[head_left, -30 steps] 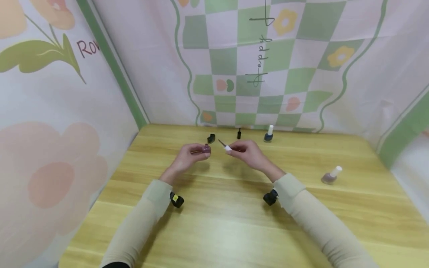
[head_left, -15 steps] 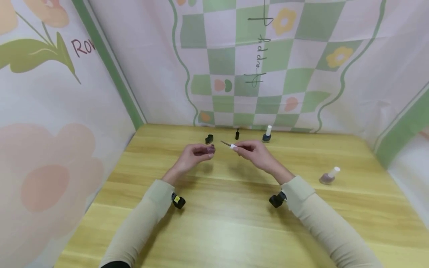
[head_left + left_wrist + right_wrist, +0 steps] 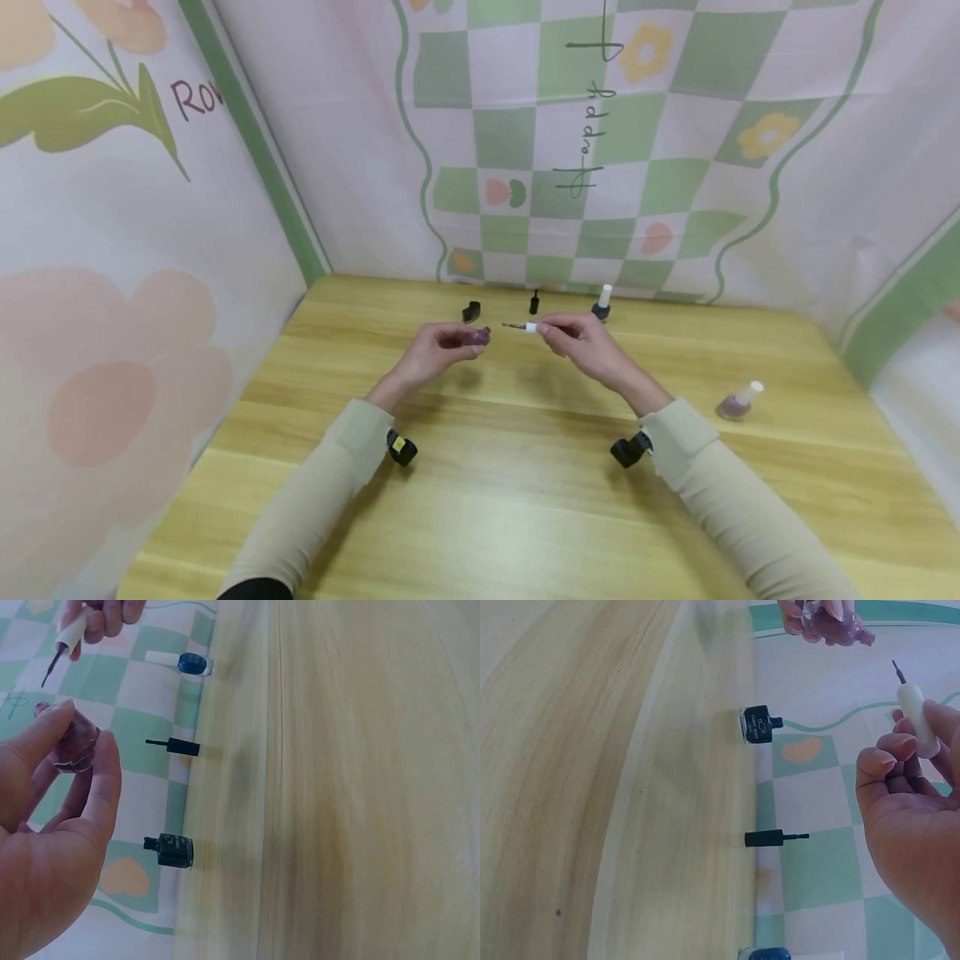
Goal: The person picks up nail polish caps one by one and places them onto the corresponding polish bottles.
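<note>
The backdrop [image 3: 600, 125] bears handwriting that may read "Happy", and "Ro" at the left. On the wooden table [image 3: 525, 500], the left hand [image 3: 438, 354] pinches an open mauve polish bottle [image 3: 480, 336] above the far middle; the right hand [image 3: 592, 350] pinches the white-capped brush [image 3: 525, 327] beside it. Only the wrist views show white print, unreadable, on the black bottle [image 3: 759, 724].

open mauve bottle [image 3: 480, 336], white-capped brush [image 3: 529, 327]

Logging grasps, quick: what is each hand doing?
Left hand: holding the mauve nail polish bottle.
Right hand: pinching the white-capped brush.
</note>
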The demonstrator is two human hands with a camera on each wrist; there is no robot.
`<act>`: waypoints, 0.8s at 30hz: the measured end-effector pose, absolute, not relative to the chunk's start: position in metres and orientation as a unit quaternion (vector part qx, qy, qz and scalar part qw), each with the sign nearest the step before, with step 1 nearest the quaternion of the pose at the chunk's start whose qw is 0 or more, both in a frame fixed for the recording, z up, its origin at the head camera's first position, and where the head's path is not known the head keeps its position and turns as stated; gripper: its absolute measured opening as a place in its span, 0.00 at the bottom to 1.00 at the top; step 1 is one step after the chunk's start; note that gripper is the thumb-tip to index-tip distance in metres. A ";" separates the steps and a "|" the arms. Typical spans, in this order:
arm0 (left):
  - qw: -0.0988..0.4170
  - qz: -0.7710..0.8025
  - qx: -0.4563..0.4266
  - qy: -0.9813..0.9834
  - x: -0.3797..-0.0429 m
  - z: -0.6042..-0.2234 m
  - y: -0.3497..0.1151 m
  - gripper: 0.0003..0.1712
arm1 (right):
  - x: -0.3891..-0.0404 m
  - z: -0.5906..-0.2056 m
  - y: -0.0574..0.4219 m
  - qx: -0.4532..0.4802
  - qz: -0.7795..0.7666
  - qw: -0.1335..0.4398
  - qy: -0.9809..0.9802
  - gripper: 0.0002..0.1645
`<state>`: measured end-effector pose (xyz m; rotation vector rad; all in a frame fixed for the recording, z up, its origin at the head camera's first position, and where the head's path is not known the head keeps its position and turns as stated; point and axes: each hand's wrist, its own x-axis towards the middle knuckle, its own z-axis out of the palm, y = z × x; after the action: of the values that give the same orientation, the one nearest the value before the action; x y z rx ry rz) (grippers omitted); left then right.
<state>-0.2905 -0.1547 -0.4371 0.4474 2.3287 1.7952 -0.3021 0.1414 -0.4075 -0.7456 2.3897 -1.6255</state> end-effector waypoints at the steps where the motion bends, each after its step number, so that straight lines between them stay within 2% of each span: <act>1: 0.086 0.602 0.152 0.780 -0.291 -0.437 -0.154 0.17 | -0.302 -0.407 0.142 -0.252 -0.545 0.079 0.796 0.19; 14: 0.086 0.590 0.182 0.782 -0.289 -0.436 -0.151 0.17 | -0.301 -0.402 0.142 -0.239 -0.545 0.055 0.801 0.13; 24: 0.102 0.589 0.188 0.779 -0.284 -0.437 -0.150 0.16 | -0.294 -0.400 0.140 -0.230 -0.549 0.056 0.802 0.12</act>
<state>-0.2840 -0.1498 -0.4368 0.5559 2.3004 1.7394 -0.2935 0.1397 -0.4000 -0.6975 2.4326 -1.6661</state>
